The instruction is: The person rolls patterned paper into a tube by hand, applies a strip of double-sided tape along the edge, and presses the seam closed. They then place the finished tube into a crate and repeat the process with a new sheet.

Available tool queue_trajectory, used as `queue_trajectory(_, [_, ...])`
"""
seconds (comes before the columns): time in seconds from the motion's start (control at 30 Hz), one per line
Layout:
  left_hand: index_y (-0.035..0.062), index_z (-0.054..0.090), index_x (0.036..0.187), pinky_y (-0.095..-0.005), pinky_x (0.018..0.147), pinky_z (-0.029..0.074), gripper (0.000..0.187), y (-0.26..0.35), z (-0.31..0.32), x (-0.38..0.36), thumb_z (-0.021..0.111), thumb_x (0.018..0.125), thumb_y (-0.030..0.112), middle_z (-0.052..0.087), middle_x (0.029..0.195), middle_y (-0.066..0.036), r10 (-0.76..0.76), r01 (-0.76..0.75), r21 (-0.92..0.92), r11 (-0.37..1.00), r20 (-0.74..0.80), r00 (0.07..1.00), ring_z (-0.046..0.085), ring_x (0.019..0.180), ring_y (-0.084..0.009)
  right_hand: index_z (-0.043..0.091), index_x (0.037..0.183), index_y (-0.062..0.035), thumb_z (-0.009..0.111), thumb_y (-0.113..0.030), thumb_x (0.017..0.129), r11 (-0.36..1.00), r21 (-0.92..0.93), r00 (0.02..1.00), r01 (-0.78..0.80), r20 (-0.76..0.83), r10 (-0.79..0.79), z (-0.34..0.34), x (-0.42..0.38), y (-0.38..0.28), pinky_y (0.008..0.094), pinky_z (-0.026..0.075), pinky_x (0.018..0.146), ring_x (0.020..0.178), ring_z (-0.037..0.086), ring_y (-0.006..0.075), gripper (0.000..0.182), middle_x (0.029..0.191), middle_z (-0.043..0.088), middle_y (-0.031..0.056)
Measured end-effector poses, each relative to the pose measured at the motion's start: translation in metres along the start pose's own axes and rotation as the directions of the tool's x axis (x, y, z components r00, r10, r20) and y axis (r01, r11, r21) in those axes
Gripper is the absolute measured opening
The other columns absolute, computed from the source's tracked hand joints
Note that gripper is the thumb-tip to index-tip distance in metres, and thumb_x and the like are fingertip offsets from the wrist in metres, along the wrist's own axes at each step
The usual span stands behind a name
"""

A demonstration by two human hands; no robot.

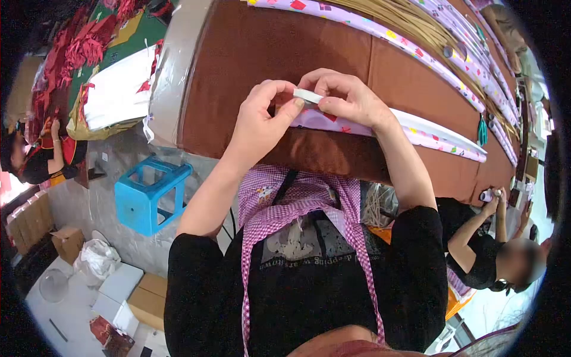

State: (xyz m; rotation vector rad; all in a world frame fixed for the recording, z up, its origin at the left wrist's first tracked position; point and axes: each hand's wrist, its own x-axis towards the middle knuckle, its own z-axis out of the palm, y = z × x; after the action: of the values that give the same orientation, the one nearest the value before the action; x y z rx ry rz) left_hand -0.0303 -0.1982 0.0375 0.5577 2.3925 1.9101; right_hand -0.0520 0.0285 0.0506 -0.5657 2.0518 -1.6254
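A short white strip (307, 96) is stretched between my two hands above the brown-covered table (250, 47). My left hand (264, 110) pinches its left end between thumb and forefinger. At the other end, my right hand (352, 102) grips it with thumb and curled fingers. Just under both hands lies a lilac printed roll (333, 122), running right beneath my right forearm, with a loose white edge showing along it. Teal-handled scissors (482, 130) rest beyond its right end.
Another long lilac roll (380, 37) lies across the table, with tan strips (389, 18) behind it. A blue stool (148, 193) stands on the floor at left. A co-worker (482, 256) works at the right, another person (44, 154) at the far left. Red items (95, 44) cover a green table.
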Motion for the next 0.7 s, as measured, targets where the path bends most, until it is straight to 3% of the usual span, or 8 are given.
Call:
queue_trajectory(0.07, [0.0014,0.064,0.101,-0.0222,0.074,0.048,0.013,0.0124,0.0003,0.0043,0.066,0.094,0.011,0.064,0.091,0.000,-0.269,0.282,-0.218,0.934,0.087,0.959,0.059,0.083,-0.0061,0.057,0.079,-0.0020,0.073,-0.023,0.084,0.999,0.030,0.999,0.020,-0.041,-0.019,0.0006,-0.0019,0.0034,0.0312,0.048,0.081,0.095,0.057,0.0148,0.027,0.117,0.061,0.0103])
queue_trajectory(0.2, [0.0012,0.060,0.093,-0.0233,0.064,0.045,0.009,0.0089,0.0033,0.0063,0.063,0.095,0.009,0.059,0.078,0.001,-0.205,0.203,-0.188,0.961,0.008,0.979,0.053,0.072,-0.0052,0.059,0.086,-0.0045,0.073,-0.035,0.083,0.999,0.050,0.999,0.009,-0.044,-0.007,-0.0015,-0.0045,0.0041,0.0341,0.045,0.090,0.106,0.056,0.0216,0.034,0.123,0.058,0.0130])
queue_trajectory(0.27, [0.0013,0.059,0.092,-0.0232,0.064,0.045,0.009,0.0065,0.0044,0.0049,0.062,0.095,0.009,0.058,0.077,0.001,-0.219,0.217,-0.189,0.958,0.007,0.976,0.052,0.072,-0.0051,0.059,0.088,-0.0049,0.076,-0.034,0.080,0.966,-0.102,0.968,0.237,-0.063,-0.244,-0.0012,-0.0036,0.0112,0.0364,0.045,0.093,0.111,0.055,0.0238,0.035,0.126,0.055,0.0133])
queue_trajectory(0.5, [0.0017,0.055,0.094,-0.0237,0.063,0.044,0.009,0.0065,0.0028,0.0045,0.059,0.097,0.010,0.057,0.078,0.000,-0.169,0.167,-0.073,0.983,-0.032,0.985,0.051,0.072,-0.0062,0.059,0.090,-0.0043,0.082,-0.031,0.075,0.969,-0.128,0.970,0.211,-0.098,-0.224,0.0022,-0.0074,0.0065,0.0373,0.044,0.095,0.115,0.054,0.0252,0.038,0.131,0.051,0.0133])
queue_trajectory(0.57, [0.0016,0.055,0.095,-0.0248,0.064,0.045,0.010,0.0064,0.0051,0.0040,0.058,0.098,0.010,0.058,0.078,-0.001,-0.175,0.170,-0.087,0.982,-0.050,0.983,0.052,0.073,-0.0072,0.060,0.093,-0.0039,0.080,-0.026,0.078,0.922,-0.250,0.929,0.295,-0.152,-0.338,0.0008,-0.0067,0.0094,0.0360,0.044,0.095,0.114,0.054,0.0244,0.033,0.128,0.053,0.0126])
queue_trajectory(0.7, [0.0015,0.053,0.096,-0.0281,0.066,0.047,0.010,0.0082,0.0032,0.0016,0.056,0.099,0.011,0.060,0.080,-0.005,-0.165,0.165,-0.012,0.986,-0.083,0.983,0.055,0.074,-0.0098,0.063,0.098,-0.0036,0.078,-0.023,0.082,0.922,-0.265,0.928,0.284,-0.167,-0.334,0.0002,-0.0076,0.0088,0.0349,0.045,0.094,0.112,0.055,0.0235,0.029,0.124,0.056,0.0116])
